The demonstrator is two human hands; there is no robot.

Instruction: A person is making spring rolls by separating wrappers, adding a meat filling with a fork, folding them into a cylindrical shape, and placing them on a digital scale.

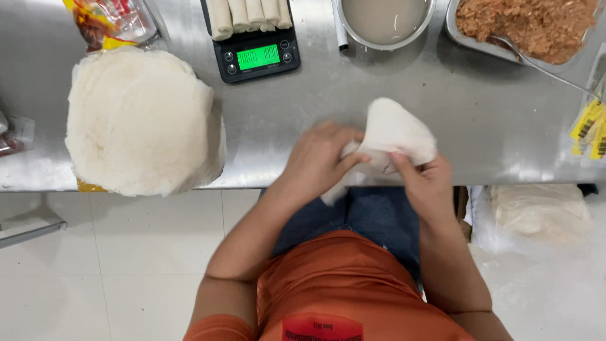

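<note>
Head view: yellow-red packet (107, 22) beside wrapper stack (142, 120).

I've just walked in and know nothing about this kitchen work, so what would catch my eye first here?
First, the thin white wrapper being folded at the near edge of the steel table, held between the left hand and right hand. Next, the big stack of white wrappers on the left. At the far edge, a black scale with a glowing green display carries finished rolls, and a tray of brownish filling sits far right.
</note>
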